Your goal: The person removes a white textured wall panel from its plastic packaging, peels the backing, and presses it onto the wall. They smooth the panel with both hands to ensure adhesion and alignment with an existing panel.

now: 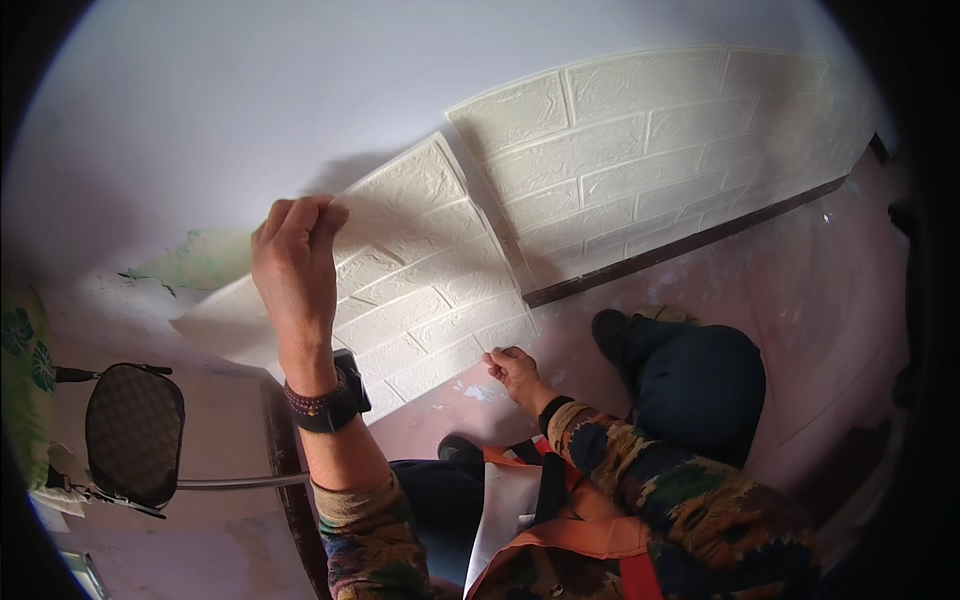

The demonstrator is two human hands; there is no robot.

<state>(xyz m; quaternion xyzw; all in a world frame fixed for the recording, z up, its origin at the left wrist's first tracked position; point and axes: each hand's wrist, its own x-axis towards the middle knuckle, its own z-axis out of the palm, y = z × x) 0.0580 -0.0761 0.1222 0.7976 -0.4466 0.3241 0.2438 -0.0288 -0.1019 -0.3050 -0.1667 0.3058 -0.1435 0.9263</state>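
A white foam wall panel with an embossed brick pattern (420, 277) stands out slantwise from the wall, between my two hands. My left hand (300, 247), with a beaded bracelet and a watch at the wrist, pinches the panel's upper edge. Near the lower right corner, my right hand (514, 367) has its thumb and fingers closed on the bottom edge. A second brick-pattern panel (645, 142) lies flat on the wall to the right, above a dark skirting board. A narrow gap separates the two panels, wider at the bottom.
Peeling green paint (202, 259) shows on the wall at left. A dark patterned bag (135, 435) hangs near a metal rail (244, 482) at lower left. My bent knee (701, 382) is close to the worn reddish floor (810, 300). An orange-edged bag or apron (585, 536) is at my lap.
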